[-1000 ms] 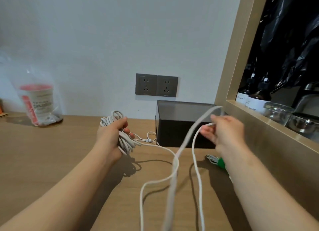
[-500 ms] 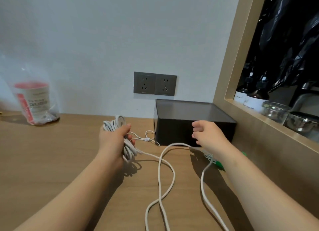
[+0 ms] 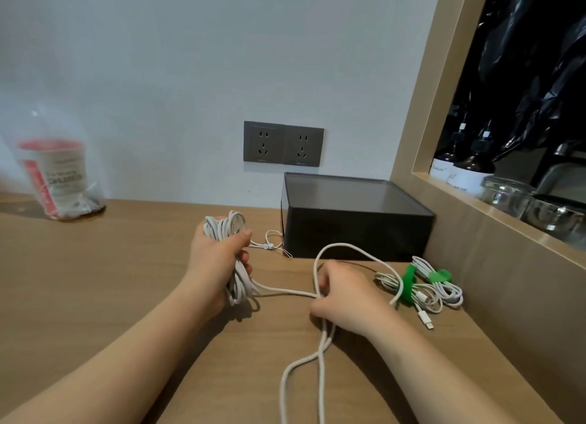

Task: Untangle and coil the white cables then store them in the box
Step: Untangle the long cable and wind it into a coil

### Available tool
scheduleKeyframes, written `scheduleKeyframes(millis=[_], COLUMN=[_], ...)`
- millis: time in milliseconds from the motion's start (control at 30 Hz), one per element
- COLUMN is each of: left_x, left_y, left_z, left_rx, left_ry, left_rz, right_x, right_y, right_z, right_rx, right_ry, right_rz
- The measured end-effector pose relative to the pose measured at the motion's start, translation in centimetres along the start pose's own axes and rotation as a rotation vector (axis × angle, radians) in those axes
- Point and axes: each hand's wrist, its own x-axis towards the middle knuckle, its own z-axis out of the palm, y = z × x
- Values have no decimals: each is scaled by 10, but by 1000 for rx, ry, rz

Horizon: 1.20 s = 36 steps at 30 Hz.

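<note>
My left hand (image 3: pixel 215 262) grips a bundle of white cable loops (image 3: pixel 226 230) upright on the wooden table (image 3: pixel 111 281). From the bundle a loose white cable strand (image 3: pixel 336 249) runs right, arcs in front of the black box (image 3: pixel 355 223) and trails toward the table's near edge. My right hand (image 3: pixel 345 296) lies low on the table with its fingers curled round this strand where it crosses itself. The box stands closed against the wall.
Two smaller white cables bound with green ties (image 3: pixel 425 284) lie right of my right hand, by the wooden side panel (image 3: pixel 507 296). A thin white strap (image 3: pixel 272 246) lies beside the box. A bagged cup (image 3: pixel 57 176) stands far left. Wall sockets (image 3: pixel 283 143) sit above the box.
My right hand came down from in front of the box to the table and took hold of the strand. The left hand kept its bundle in place.
</note>
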Motion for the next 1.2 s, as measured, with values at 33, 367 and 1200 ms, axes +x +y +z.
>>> scheduleKeyframes(millis=[33,367,1200], left_x=[2,17,22], left_y=[1,9,28], left_z=[1,2,-11], left_rx=[-38,-160,-398], left_ry=[-6,-85,-159], left_rz=[-17,83,44], right_x=[4,32,42], right_y=[3,-4,4], right_z=[-2,-9,-28], right_rx=[-18,-336,971], right_ry=[18,508,-99], right_rz=[21,-151,144])
